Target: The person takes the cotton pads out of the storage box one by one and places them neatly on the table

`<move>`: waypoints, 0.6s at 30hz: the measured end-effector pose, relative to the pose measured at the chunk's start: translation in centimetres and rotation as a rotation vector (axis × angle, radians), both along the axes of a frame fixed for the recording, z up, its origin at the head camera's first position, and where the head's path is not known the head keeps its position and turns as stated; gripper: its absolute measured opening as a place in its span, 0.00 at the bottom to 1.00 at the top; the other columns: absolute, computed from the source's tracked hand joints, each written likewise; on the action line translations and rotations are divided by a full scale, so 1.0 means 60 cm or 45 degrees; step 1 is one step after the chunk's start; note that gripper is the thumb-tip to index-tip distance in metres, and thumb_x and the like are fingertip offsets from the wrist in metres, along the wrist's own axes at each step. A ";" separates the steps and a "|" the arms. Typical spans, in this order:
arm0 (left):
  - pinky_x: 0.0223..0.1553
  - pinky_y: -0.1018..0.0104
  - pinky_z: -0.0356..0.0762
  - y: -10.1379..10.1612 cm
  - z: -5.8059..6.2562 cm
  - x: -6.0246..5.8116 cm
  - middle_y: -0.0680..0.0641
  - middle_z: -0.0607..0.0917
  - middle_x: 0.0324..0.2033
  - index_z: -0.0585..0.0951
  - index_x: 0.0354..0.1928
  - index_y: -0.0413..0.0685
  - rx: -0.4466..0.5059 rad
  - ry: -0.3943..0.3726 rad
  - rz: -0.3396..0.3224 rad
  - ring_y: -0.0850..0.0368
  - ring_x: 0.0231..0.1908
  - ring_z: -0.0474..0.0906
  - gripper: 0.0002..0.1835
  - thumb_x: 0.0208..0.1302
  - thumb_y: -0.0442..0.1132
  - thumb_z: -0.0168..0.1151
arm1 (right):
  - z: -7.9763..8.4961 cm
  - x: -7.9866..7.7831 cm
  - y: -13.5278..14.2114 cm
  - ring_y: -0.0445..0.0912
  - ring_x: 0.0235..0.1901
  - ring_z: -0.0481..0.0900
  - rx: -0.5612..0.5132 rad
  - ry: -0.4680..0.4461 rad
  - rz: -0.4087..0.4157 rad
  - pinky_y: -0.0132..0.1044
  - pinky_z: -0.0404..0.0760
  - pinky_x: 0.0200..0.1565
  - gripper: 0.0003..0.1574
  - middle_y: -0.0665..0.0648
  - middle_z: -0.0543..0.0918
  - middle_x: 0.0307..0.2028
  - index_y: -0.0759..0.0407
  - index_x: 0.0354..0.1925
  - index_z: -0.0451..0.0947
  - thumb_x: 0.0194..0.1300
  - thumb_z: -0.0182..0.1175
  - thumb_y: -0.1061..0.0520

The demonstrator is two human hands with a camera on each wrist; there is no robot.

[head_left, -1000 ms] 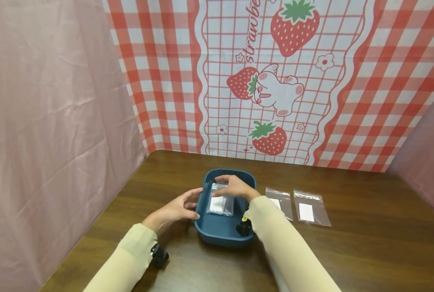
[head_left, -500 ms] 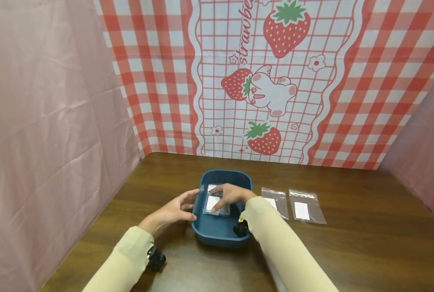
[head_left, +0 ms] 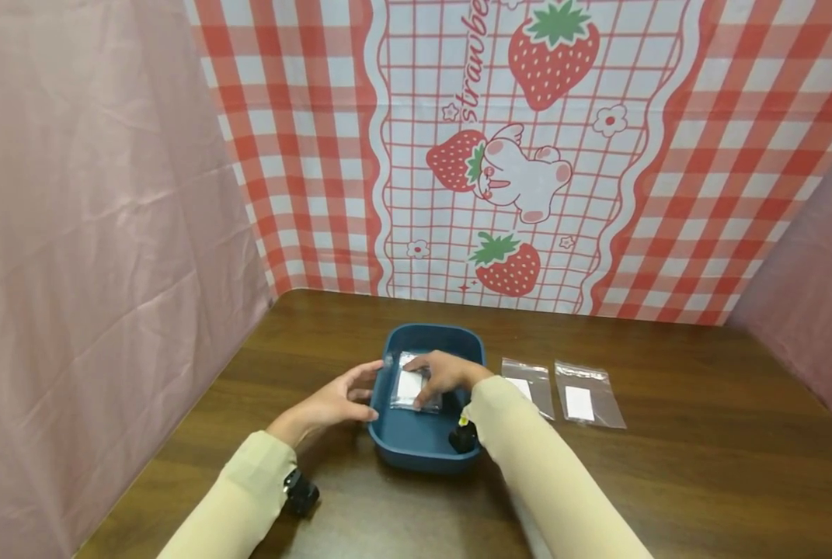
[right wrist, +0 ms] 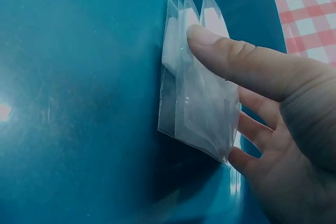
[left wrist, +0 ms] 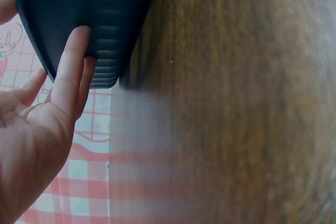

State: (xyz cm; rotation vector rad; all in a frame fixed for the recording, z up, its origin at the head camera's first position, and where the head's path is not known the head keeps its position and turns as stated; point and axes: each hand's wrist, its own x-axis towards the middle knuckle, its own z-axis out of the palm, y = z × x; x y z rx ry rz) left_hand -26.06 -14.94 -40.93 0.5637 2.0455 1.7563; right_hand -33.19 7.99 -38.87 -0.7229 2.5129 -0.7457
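A blue rectangular box (head_left: 426, 464) stands on the table. Inside lies a stack of clear zip bags (right wrist: 202, 98) with white cards or labels in them. My right hand (head_left: 450, 373) reaches into the box and holds the stack, thumb across the bags and the other fingers along their far edge; part of the stack is hidden beneath the hand. At the box's left side is my left hand (head_left: 328, 404), its fingers fairly straight. In the left wrist view, those fingers (left wrist: 73, 51) touch the ribbed outer wall, and the thumb is at the rim.
Two more clear zip bags lie right of the box: a nearer one (head_left: 537, 384), partly covered by the right sleeve, and a farther one (head_left: 590, 396) with a white card. A checked strawberry cloth (head_left: 318, 194) hangs behind the table; a pink curtain (head_left: 108, 272) hangs at left.
The right hand has gone down onto the bags, its thumb shifting across them and the white card showing differently. The left hand has stayed at the box's side. The head view has shifted slightly.
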 end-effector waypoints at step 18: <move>0.45 0.58 0.74 0.000 -0.002 -0.002 0.30 0.57 0.64 0.51 0.70 0.37 0.052 -0.004 -0.016 0.34 0.59 0.62 0.45 0.51 0.24 0.61 | 0.014 -0.010 0.005 0.50 0.55 0.70 -0.112 0.081 -0.033 0.46 0.67 0.56 0.40 0.57 0.75 0.56 0.58 0.59 0.73 0.45 0.73 0.62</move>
